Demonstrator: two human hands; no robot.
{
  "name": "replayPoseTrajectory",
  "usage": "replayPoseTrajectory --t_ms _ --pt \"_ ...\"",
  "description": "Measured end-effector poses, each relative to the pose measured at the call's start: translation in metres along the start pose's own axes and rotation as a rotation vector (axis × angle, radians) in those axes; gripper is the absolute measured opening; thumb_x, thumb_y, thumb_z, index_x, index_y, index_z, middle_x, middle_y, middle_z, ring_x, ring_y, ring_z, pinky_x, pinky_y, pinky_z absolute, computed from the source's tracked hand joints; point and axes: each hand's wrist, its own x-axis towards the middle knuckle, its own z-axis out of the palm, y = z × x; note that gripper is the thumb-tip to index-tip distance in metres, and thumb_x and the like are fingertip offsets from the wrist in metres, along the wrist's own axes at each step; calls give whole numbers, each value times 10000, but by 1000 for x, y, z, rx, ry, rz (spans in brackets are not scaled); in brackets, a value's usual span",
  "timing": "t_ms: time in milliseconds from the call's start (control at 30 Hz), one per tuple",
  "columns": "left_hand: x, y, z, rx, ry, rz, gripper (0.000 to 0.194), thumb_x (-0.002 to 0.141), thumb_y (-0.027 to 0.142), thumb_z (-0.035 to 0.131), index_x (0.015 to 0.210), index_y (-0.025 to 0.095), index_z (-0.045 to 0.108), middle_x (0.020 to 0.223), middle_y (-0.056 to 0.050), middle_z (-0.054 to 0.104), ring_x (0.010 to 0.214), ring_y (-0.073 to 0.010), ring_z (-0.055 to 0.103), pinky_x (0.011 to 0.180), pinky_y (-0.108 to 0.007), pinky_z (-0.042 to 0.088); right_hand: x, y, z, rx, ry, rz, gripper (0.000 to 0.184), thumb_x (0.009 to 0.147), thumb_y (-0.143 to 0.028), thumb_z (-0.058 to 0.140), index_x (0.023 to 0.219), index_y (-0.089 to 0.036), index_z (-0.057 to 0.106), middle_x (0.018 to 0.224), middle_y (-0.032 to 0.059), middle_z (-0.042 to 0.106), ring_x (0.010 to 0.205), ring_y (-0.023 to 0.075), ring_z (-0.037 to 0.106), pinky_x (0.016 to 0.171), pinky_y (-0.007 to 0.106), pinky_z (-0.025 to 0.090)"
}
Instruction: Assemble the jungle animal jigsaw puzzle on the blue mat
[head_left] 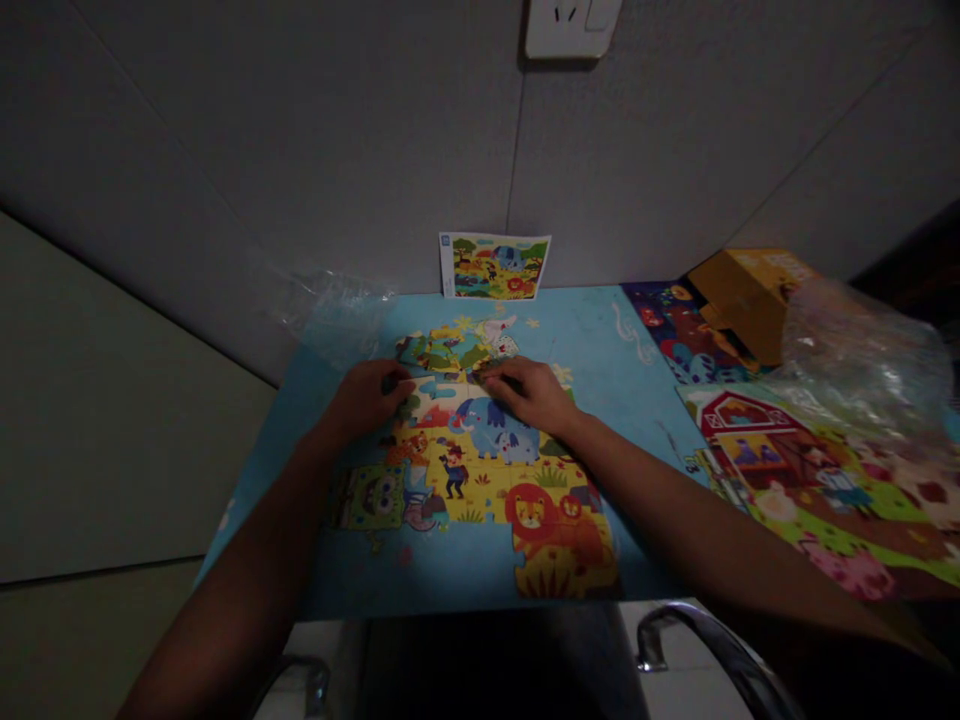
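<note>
A partly joined jigsaw puzzle (pixel 480 480) lies on a blue table with cartoon prints (pixel 592 330). It shows a blue elephant, a calf, a small figure with a hat and red-maned lions. My left hand (pixel 369 398) is at the upper left edge, its fingers curled and pinched on a puzzle piece (pixel 424 388). Against the upper edge, my right hand (pixel 536 395) has its thumb and fingers closed on another piece, mostly hidden beneath them. Loose or partly joined pieces (pixel 450 350) with green trees lie just beyond both hands.
A picture card (pixel 496 267) of the scene leans on the wall. Clear plastic wrap (pixel 330 305) lies at the left back. To the right are a farm picture (pixel 817 490), an orange box (pixel 742 300) and more crumpled plastic (pixel 862 350). A socket (pixel 571 30) is above.
</note>
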Motion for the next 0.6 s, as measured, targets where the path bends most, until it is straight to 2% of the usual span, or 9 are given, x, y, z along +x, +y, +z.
replayPoseTrajectory --t_ms 100,233,400,600 --pt "-1 -6 3 21 10 141 359 856 461 615 1006 160 741 1022 -117 675 1006 -278 644 970 -429 508 0 0 0 -5 -23 5 246 971 -320 534 957 -195 746 964 70 767 886 196 676 833 354 508" --pt "-2 -13 4 7 -98 270 518 777 513 760 1175 183 718 1169 -145 626 1155 -334 592 1017 -485 494 1 -1 0 1 -29 20 254 973 -326 526 938 -186 737 950 71 757 870 186 662 816 343 492" --pt "-3 -18 0 20 -138 313 499 784 475 780 1200 209 709 1169 -140 616 1140 -336 596 1020 -518 492 1 -2 0 4 -46 38 242 967 -318 529 917 -193 730 931 63 745 866 185 646 805 342 474" --pt "-3 -20 4 66 -107 319 457 782 356 768 1213 215 709 1161 -125 602 1127 -321 593 1021 -503 494 1 -3 -1 5 -54 47 230 957 -297 534 868 -191 718 875 61 715 822 177 625 778 341 461"
